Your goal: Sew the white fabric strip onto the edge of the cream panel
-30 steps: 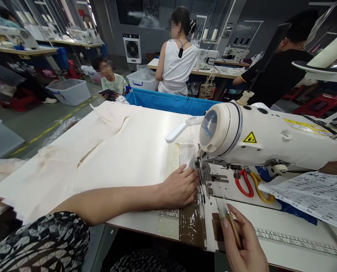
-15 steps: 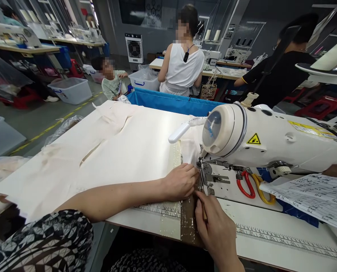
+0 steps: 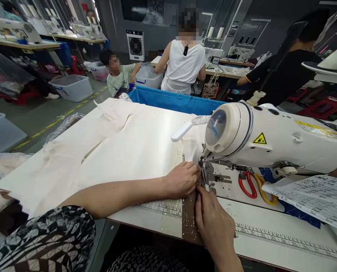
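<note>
My left hand [image 3: 183,179] lies curled just left of the presser foot, its fingers bunched at the edge of pale fabric [image 3: 192,149]. Most of the fabric near the needle is covered by those fingers. Close below it, my right hand [image 3: 216,221] is closed, thumb and forefinger together by the front of the needle plate. What they pinch is hidden. The white sewing machine [image 3: 230,128] reaches in from the right, its head above my fingertips. A brown taped strip [image 3: 189,221] runs along the table below my left hand.
Cut pale fabric pieces [image 3: 57,166] cover the table's left side. Red-handled scissors [image 3: 248,185] and a yellow handle [image 3: 266,190] lie under the machine arm, beside a written sheet [image 3: 312,196]. A blue cloth bin [image 3: 174,100] stands behind the table; several people are beyond.
The view has shifted slightly. My right hand has moved a little up towards the needle plate, while my left stays by the presser foot. The person in white has turned their head away.
</note>
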The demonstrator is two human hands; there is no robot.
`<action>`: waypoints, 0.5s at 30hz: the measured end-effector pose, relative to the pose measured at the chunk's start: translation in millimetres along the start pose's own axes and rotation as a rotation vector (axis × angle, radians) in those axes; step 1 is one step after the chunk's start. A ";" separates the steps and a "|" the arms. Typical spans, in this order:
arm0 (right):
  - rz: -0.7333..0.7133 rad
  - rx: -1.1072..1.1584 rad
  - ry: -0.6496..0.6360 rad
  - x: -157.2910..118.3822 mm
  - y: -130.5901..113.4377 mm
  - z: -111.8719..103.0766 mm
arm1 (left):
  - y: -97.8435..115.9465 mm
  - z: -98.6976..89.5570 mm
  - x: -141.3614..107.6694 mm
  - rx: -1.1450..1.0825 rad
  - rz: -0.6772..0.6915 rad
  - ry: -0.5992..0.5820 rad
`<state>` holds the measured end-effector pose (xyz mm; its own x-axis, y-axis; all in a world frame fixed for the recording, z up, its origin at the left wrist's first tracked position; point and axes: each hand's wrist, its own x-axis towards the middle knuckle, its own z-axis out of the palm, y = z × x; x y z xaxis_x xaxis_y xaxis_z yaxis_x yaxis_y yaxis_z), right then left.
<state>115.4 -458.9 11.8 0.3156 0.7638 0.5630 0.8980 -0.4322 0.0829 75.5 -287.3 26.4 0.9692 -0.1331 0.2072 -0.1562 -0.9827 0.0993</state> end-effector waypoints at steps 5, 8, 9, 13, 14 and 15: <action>0.025 -0.146 -0.029 6.6 -5.9 1.3 | -6.3 0.8 1.1 -0.009 -0.017 0.003; 0.025 -0.190 -0.027 10.0 -6.3 0.2 | -12.0 2.2 2.2 -0.018 -0.020 0.010; 0.027 -0.188 -0.020 9.3 -6.1 -0.8 | -14.0 2.8 2.4 -0.019 -0.021 0.016; -0.006 0.105 -0.006 -8.5 -3.6 -6.5 | -20.3 5.4 2.3 -0.011 -0.021 0.056; 0.038 0.210 -0.012 -15.8 -2.0 -6.8 | -21.2 5.8 2.2 -0.007 -0.020 0.064; 0.134 0.284 0.005 -23.0 0.1 -6.1 | -21.8 6.0 2.2 -0.003 -0.023 0.069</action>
<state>106.4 -479.4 3.9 0.4358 0.7066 0.5574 0.8986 -0.3767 -0.2250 82.2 -266.9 18.8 0.9572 -0.1009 0.2713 -0.1343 -0.9851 0.1075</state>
